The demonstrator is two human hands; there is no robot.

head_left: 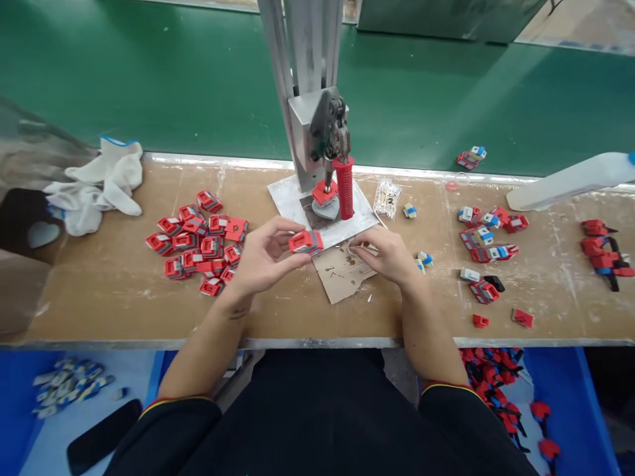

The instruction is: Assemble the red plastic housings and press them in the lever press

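1. Red plastic all over this bench, folks: one red piece (306, 242) with grey trim is up in the left hand (262, 256), gripped between thumb and fingers, just in front of the press's metal base plate (288, 196).
2. Right hand (384, 256) has its fingers curled in over a torn cardboard scrap (340, 276). Something thin and pale shows by the fingertips, but it's too small for me to tell if it's actually gripped.
3. Toggle press (331, 125) stands behind both hands, red handle (344, 190) pointing down, another red part (324, 193) under its plunger.
4. Pile of similar red pieces (212, 247) sits left of the left hand.
5. Past the right hand: small bag of cotton swabs (387, 198), then small blue-yellow-white bits (409, 211).
6. White gloves (106, 182) lie far left.
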